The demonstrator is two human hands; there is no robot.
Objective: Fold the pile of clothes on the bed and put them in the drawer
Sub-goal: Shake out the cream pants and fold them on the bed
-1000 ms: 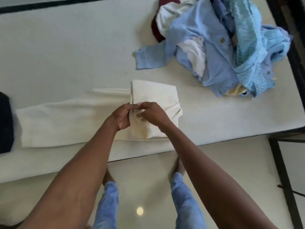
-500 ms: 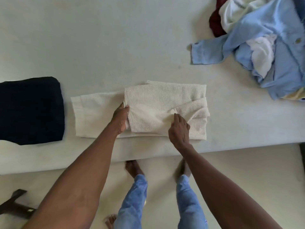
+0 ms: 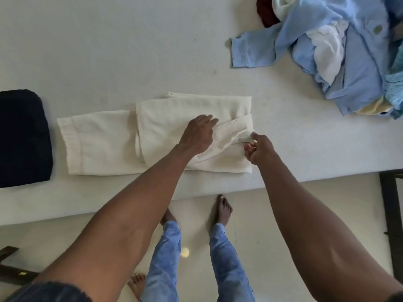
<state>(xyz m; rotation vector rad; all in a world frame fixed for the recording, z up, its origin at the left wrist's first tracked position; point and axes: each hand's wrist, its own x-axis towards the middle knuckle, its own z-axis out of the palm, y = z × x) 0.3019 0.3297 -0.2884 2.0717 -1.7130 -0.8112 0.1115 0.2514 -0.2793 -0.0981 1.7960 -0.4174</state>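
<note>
In the head view, a cream knitted garment (image 3: 152,136) is seen lying half-folded near the front edge of the bed (image 3: 130,51), between a dark folded item (image 3: 21,138) and the unfolded pile of clothes (image 3: 338,51). The left hand (image 3: 197,136) is laid flat on the fold with straight fingers, while the right hand (image 3: 259,149) is pinched on a loose flap at the right edge. The knit is judged soft, light and limp; it is best taken by edges and corners.
</note>
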